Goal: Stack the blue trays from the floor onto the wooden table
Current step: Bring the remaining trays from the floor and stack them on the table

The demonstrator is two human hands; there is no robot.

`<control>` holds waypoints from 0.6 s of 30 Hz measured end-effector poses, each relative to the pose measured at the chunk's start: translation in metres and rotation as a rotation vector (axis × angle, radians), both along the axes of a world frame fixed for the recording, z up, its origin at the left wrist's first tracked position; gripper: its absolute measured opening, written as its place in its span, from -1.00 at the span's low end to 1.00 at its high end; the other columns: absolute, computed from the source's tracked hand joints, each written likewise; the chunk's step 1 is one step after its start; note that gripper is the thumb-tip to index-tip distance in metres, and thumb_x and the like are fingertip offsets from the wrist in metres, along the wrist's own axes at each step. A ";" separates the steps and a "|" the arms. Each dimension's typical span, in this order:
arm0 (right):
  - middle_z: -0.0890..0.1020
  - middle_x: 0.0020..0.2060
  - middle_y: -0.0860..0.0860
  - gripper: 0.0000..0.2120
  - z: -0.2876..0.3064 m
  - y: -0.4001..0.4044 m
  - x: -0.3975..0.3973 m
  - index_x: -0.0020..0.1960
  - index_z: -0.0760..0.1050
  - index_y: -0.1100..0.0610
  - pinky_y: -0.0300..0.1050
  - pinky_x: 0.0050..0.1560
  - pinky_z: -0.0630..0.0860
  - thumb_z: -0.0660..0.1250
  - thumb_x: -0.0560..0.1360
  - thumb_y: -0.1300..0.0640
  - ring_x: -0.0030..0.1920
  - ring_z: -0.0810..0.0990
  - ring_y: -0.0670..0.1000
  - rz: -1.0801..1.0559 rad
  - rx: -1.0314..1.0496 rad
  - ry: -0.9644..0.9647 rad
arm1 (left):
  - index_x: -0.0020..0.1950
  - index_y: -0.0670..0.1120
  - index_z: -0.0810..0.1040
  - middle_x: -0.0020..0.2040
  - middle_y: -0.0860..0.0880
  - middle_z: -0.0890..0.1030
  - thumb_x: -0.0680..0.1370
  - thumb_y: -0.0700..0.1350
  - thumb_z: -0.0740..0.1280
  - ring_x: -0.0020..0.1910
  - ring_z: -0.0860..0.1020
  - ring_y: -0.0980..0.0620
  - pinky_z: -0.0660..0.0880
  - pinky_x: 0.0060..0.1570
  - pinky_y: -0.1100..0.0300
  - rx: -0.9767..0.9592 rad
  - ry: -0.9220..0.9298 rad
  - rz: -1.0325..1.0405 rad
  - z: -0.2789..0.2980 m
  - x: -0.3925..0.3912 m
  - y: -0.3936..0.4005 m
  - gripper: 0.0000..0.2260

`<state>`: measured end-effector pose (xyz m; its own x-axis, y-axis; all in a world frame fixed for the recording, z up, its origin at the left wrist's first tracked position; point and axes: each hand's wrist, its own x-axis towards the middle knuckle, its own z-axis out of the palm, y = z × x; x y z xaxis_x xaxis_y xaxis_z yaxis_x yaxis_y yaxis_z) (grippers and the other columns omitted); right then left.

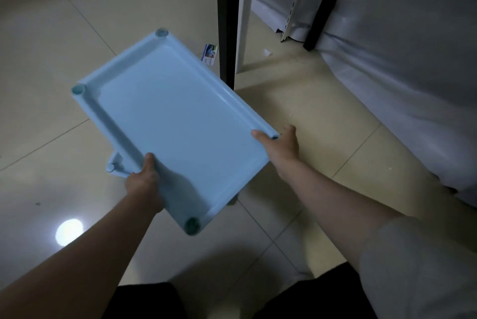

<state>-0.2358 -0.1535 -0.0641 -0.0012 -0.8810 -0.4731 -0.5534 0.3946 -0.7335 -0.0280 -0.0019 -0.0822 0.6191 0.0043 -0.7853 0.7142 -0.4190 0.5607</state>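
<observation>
shiny cream tiled floor (pixel 64 42) with a bright light spot (pixel 69 232), a black leg (pixel 227 21), grey plastic sheet (pixel 413 60).

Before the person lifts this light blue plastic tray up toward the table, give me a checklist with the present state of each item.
1. Left hand grips the light blue rectangular plastic tray at its near long edge: ok.
2. Right hand grips the tray's corner: ok.
3. Tray empty: ok.
4. Tray level: not ok, tilted.
5. Another blue tray below, only a corner shows; count remaining: cannot tell.
6. Wooden table top in view: not ok; only a black leg beside the tray shows.
</observation>
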 end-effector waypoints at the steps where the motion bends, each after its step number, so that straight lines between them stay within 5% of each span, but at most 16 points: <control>1: 0.50 0.17 0.00 -0.29 0.022 0.003 0.001 0.36 0.32 0.20 -0.05 0.04 0.54 0.52 0.36 -0.05 0.06 0.54 0.01 -0.082 0.126 -0.144 | 0.33 -0.13 0.43 0.13 -0.06 0.51 0.41 0.24 0.42 0.09 0.51 -0.15 0.47 0.05 -0.04 0.008 0.016 0.045 0.022 -0.003 0.001 -0.36; 4: 0.68 0.05 0.11 -0.65 0.091 0.012 0.010 0.11 0.56 0.20 0.09 0.08 0.61 0.53 0.38 0.12 0.00 0.67 0.10 -0.115 0.419 -0.466 | 0.33 -0.11 0.44 0.14 -0.04 0.52 0.42 0.23 0.42 0.05 0.51 -0.13 0.46 -0.01 0.01 -0.002 0.035 0.140 0.091 -0.010 0.003 -0.38; 7: 0.67 0.01 0.13 -0.80 0.165 0.015 0.028 0.08 0.56 0.24 0.05 0.01 0.62 0.41 0.46 0.30 -0.01 0.66 0.14 -0.058 0.451 -0.535 | 0.29 -0.06 0.48 0.14 -0.02 0.56 0.38 0.25 0.43 0.00 0.53 -0.12 0.49 -0.06 0.00 -0.016 0.095 0.190 0.162 -0.012 0.001 -0.41; 15: 0.69 0.02 0.12 -0.79 0.372 -0.006 0.046 0.13 0.56 0.24 0.05 -0.01 0.63 0.37 0.49 0.29 -0.04 0.68 0.11 0.023 0.340 -0.594 | 0.10 -0.01 0.48 -0.10 0.04 0.55 0.33 0.26 0.46 -0.19 0.55 -0.01 0.52 -0.14 0.11 -0.109 0.141 0.222 0.351 -0.008 -0.022 -0.50; 18: 0.68 0.03 0.16 -0.77 0.433 -0.015 0.038 0.14 0.55 0.29 0.01 -0.06 0.64 0.39 0.48 0.28 -0.04 0.68 0.12 0.017 0.269 -0.589 | 0.20 -0.01 0.51 0.03 0.00 0.58 0.37 0.15 0.48 -0.15 0.54 -0.04 0.50 -0.20 0.12 -0.142 0.117 0.217 0.409 -0.009 -0.036 -0.52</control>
